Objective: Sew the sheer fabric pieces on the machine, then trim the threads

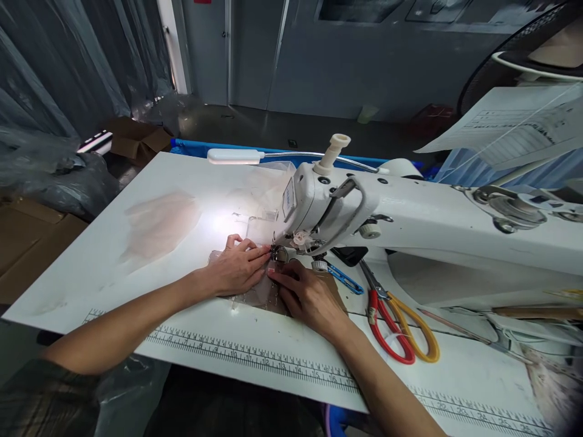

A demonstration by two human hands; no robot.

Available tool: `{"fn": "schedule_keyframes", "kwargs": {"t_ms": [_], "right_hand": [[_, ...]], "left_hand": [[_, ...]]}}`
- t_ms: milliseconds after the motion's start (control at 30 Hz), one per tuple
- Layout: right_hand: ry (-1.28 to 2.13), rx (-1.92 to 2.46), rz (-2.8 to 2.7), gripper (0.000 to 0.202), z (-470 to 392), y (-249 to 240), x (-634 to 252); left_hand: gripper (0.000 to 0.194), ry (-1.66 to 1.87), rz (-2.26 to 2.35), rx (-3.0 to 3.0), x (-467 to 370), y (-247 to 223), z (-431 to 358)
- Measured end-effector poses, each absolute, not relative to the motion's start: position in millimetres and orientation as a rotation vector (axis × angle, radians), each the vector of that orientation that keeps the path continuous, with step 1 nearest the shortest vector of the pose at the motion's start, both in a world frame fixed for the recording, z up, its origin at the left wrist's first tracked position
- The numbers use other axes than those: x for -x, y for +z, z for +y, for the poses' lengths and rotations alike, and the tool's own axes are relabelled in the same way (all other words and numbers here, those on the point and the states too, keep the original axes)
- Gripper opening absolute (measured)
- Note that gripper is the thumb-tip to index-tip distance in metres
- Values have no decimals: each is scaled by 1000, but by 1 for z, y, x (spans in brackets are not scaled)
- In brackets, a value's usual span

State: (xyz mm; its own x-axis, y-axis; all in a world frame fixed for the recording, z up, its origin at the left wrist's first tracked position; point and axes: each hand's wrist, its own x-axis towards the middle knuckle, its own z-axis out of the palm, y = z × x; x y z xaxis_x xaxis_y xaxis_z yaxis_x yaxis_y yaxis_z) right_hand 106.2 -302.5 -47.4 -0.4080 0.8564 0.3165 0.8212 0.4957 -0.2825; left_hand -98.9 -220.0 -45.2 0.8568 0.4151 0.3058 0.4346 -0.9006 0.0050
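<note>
A thin, sheer piece of fabric (262, 296) lies under the needle area of a white sewing machine (337, 194). My left hand (241, 267) rests flat on it, fingers stretched toward the presser foot (279, 254). On the near side of the foot, my right hand (310, 297) has its fingers bent together at the fabric's right part, the index fingertip beside a small pale patch. Its grip is partly hidden. Bright light from a lamp (234, 156) washes out the cloth beyond my left hand.
Right of my hands lie scissors (396, 321) with red and yellow handles and a blue thread snipper (345, 279). A printed ruler (255, 358) runs along the table's front edge. Another sheer piece (161, 224) lies left; cardboard boxes (34, 243) stand beyond the table.
</note>
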Motion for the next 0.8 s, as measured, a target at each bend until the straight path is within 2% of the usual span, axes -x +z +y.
{"fn": "schedule_keyframes", "kwargs": {"t_ms": [800], "right_hand": [[92,1353,-2303,32,-303,-47,-104]], "left_hand": [[40,-482,-691,3055,102,-43,-219]]}}
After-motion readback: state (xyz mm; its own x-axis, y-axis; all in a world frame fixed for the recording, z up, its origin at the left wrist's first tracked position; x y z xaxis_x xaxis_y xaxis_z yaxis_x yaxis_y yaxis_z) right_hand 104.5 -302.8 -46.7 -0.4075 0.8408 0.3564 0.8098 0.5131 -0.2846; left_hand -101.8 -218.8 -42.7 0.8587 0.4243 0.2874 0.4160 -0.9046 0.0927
